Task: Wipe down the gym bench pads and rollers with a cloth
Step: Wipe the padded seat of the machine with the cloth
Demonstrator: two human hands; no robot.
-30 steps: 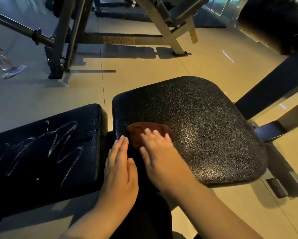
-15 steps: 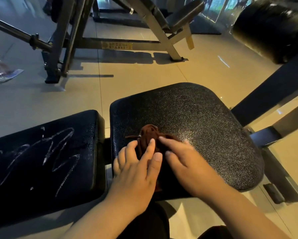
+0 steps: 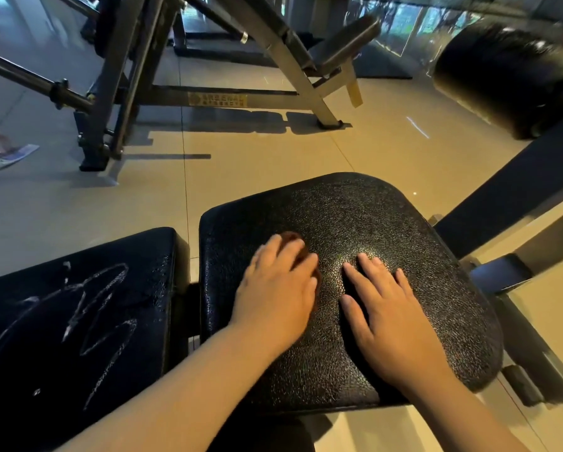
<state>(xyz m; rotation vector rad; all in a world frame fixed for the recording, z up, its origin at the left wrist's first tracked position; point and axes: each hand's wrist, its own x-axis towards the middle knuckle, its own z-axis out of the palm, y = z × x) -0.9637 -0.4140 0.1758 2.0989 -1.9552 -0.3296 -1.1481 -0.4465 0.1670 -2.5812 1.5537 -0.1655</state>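
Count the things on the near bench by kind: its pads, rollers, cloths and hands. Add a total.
Pads: 2, the seat pad and the back pad
Rollers: 1, the roller at top right
Cloths: 1, the cloth under the left hand
Hands: 2, the left hand and the right hand
Total: 6

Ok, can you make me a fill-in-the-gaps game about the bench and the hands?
1. The left hand presses a ___ cloth onto the seat pad.
2. The right hand lies flat and holds ___.
3. White streaks mark the other pad, which lies to the ___ of the seat pad.
Missing words: brown; nothing; left.
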